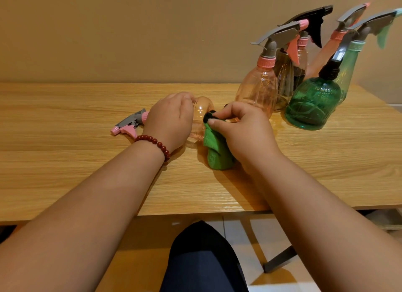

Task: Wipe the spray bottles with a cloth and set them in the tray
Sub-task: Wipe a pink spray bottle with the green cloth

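One clear pink plastic bottle (201,111) gripped by the left hand (169,121), fuzzy green cloth (215,148) pinched in the right hand (241,130)

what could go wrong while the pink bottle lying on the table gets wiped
1. The right hand, pinching the green cloth against the translucent pink plastic spray bottle lying on its side, works close to the upright pink spray bottle. A wide stroke might knock it into the crowded standing bottles beside it.
2. The lying bottle is rounded. If the left hand loosens, it could roll on the wooden table.
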### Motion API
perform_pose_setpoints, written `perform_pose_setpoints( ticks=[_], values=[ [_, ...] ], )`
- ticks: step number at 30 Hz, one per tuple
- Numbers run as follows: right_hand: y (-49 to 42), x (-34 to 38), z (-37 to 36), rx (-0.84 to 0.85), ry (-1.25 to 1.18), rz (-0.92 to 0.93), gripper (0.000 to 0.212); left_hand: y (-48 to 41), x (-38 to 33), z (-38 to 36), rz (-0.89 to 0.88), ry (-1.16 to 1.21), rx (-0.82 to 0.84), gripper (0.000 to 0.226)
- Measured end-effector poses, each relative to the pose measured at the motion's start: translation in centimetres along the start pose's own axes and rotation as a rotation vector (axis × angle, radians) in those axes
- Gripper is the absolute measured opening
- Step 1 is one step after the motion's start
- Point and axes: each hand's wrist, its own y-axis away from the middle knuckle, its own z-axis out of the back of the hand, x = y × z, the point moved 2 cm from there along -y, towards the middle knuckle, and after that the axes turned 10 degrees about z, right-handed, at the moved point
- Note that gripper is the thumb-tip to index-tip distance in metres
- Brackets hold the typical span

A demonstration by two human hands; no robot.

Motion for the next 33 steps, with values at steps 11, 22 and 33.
perform_pose_setpoints(
  ticks=[11,22,33],
  values=[
    [0.3,-0.2,0.3,0.079,0.109,0.063,0.011,0.2,-0.2,-0.1,0.013,0.004,-0.005,0.054],
    [-1.2,-0.9,-0.1,0.066,0.165,-0.008,0.008,0.0,0.2,-0.2,0.003,-0.002,0.002,0.051],
    [-3.0,-1.4,-0.6,0.014,0.212,-0.088,0.004,-0.1,0.3,-0.3,-0.005,0.004,-0.015,0.058]
  ],
)
